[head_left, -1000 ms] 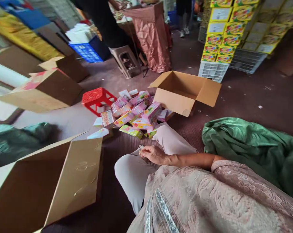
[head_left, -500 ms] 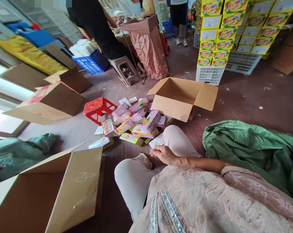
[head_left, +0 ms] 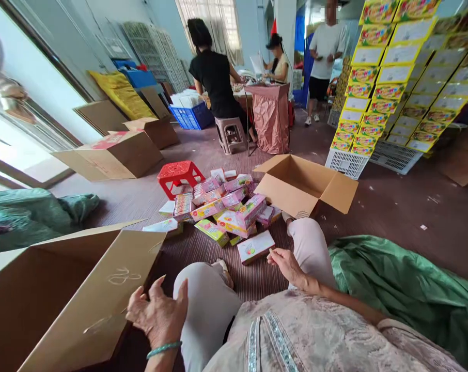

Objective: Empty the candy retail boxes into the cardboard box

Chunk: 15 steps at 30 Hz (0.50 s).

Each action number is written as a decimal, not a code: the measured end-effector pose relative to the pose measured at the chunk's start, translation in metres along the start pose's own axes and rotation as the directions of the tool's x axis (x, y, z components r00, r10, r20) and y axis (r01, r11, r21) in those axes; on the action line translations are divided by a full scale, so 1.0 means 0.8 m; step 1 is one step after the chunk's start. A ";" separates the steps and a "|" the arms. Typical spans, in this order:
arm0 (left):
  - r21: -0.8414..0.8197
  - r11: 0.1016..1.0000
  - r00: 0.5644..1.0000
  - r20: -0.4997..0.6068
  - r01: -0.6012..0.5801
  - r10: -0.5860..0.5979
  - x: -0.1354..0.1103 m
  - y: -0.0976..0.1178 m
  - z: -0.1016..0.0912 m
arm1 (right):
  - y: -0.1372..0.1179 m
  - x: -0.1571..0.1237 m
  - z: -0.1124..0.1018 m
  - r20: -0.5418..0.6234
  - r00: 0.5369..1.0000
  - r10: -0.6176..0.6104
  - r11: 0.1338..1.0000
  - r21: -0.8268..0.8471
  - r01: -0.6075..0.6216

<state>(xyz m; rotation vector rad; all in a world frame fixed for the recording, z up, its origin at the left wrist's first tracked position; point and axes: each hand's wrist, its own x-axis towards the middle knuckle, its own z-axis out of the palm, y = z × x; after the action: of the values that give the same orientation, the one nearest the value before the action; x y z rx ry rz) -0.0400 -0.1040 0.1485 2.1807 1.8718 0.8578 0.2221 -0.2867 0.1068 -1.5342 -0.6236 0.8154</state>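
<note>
While the left hand (head_left: 158, 315) is spread open against the flap of the large carton (head_left: 63, 289), the right hand (head_left: 286, 264) is held loosely curled, grasping nothing, just beside the small box (head_left: 256, 246); beyond it, a heap of boxes (head_left: 226, 206) and an open carton (head_left: 307, 183) are seen.

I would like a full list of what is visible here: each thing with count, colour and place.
small boxes: many, pink, yellow and green, piled on the floor, centre
white-topped box: one, white and pink, on the floor beside the pile
near carton: one, brown, open, lower left
far carton: one, brown, open, behind the pile
stool: one, red, left of the pile
sheet: one, green, floor at right
stacked cartons: many, yellow, on white crates, upper right
people: three, at the back
left hand: one, open, at the near carton's flap
right hand: one, open, by the white-topped box
</note>
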 end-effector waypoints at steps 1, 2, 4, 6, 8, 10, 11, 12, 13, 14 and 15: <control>-0.018 1.000 1.000 -0.010 -0.016 0.016 -0.001 0.004 0.013 | 0.005 0.000 -0.001 -0.007 1.000 -0.001 1.000 -0.009 0.001; -0.026 0.999 1.000 -0.011 -0.026 0.026 -0.002 0.007 0.024 | 0.009 0.000 -0.001 -0.011 1.000 -0.002 1.000 -0.015 0.002; -0.016 1.000 1.000 0.018 -0.022 0.022 -0.007 0.008 0.040 | 0.015 0.000 0.004 -0.009 1.000 0.005 1.000 -0.023 -0.005; 0.008 1.000 0.999 0.051 -0.007 0.006 -0.014 0.003 0.050 | 0.018 0.002 0.013 0.009 1.000 0.023 0.999 -0.029 -0.023; 0.039 0.999 0.999 0.054 -0.006 0.004 -0.020 -0.005 0.054 | 0.018 0.005 0.026 0.029 0.999 0.038 0.999 -0.038 -0.037; 0.080 0.996 0.999 0.047 -0.030 0.026 -0.025 -0.013 0.053 | 0.017 0.009 0.043 0.053 0.998 0.042 0.998 -0.054 -0.039; 0.102 0.994 0.998 0.046 -0.039 0.034 -0.027 -0.018 0.051 | 0.016 0.011 0.051 0.066 0.997 0.041 0.997 -0.063 -0.036; 0.122 0.992 0.998 0.046 -0.041 0.036 -0.029 -0.022 0.049 | 0.016 0.013 0.059 0.082 0.996 0.037 0.997 -0.073 -0.031; 0.140 0.990 0.999 0.042 -0.034 0.029 -0.030 -0.027 0.046 | 0.015 0.014 0.066 0.098 0.995 0.034 0.996 -0.081 -0.026; 0.154 0.988 0.999 0.033 -0.019 0.014 -0.031 -0.033 0.044 | 0.014 0.016 0.073 0.112 0.993 0.030 0.996 -0.087 -0.021; 0.163 0.987 1.000 0.019 0.001 -0.004 -0.031 -0.038 0.042 | 0.013 0.017 0.077 0.125 0.992 0.029 0.996 -0.093 -0.017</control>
<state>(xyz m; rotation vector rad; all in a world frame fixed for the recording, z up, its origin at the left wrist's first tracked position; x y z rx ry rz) -0.0508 -0.1128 0.0990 2.2698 1.9999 0.7034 0.1806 -0.2397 0.0929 -1.5837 -0.7464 0.9175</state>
